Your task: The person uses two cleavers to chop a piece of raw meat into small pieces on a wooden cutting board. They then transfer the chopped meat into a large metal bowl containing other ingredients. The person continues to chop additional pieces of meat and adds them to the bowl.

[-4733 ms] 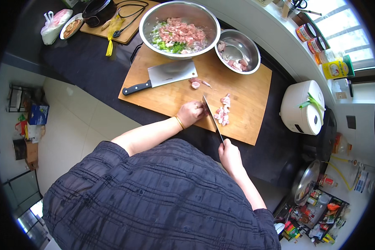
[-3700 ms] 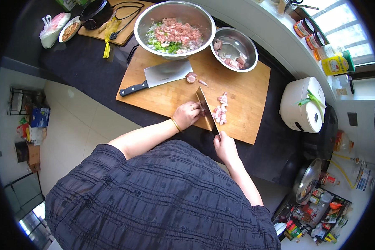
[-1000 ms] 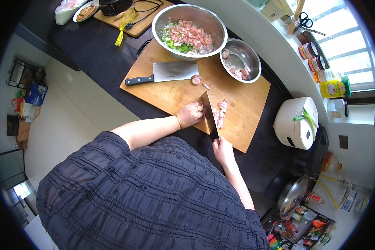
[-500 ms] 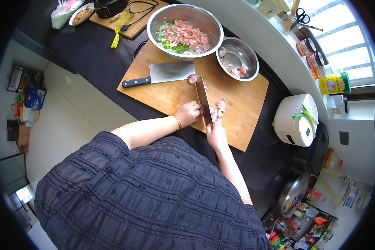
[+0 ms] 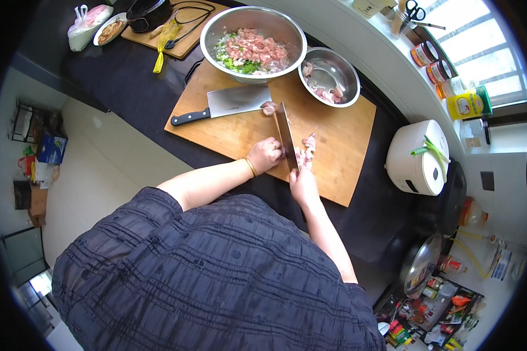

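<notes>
My right hand [image 5: 304, 186] is closed round the handle of a kitchen knife [image 5: 286, 137], its blade standing on edge on the wooden cutting board [image 5: 345, 134]. Left of the blade, my left hand [image 5: 265, 155] has its fingers curled close against it, pressing a piece of raw meat that they mostly hide. Cut meat pieces [image 5: 305, 153] lie just right of the blade. Beyond its tip sits another lump of meat [image 5: 269, 108], touching a cleaver [image 5: 238, 101] that lies flat with its black handle to the left.
At the board's far edge stand a large steel bowl [image 5: 302, 44] of minced meat and chopped greens and a smaller steel bowl [image 5: 355, 88] with meat pieces. A white rice cooker [image 5: 413, 161] with green onion on its lid stands right. Jars [image 5: 424, 54] line the windowsill.
The view has shifted slightly. Both hands stay at nearly the same place on the board, with the knife still between my left hand and the cut pieces.
</notes>
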Demonstrator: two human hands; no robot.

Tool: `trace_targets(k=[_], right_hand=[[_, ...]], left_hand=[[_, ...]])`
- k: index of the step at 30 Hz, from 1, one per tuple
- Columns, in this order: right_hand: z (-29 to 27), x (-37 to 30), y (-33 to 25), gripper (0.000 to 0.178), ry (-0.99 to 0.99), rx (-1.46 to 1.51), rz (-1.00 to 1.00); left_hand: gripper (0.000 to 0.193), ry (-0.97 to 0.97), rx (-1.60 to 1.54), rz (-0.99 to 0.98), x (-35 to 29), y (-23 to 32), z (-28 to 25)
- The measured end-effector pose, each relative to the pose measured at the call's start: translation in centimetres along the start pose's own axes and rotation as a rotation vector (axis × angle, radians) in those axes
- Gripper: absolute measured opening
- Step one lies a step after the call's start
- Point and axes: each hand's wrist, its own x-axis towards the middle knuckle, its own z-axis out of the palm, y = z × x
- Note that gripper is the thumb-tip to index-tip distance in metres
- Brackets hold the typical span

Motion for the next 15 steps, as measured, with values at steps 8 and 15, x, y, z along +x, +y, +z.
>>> trace_targets(k=[8,15], right_hand=[[-1.8,-0.7,2.0,0.021,-0.066,0.448,0.298],[-4.1,-2.7,1.3,0.021,-0.021,0.355,0.226]], left_hand=[[0.016,-0.096,-0.316,-0.223,-0.1,0.1,-1.9],[0.015,-0.055,-0.154,-0.198,-0.5,-1.5,-3.6]])
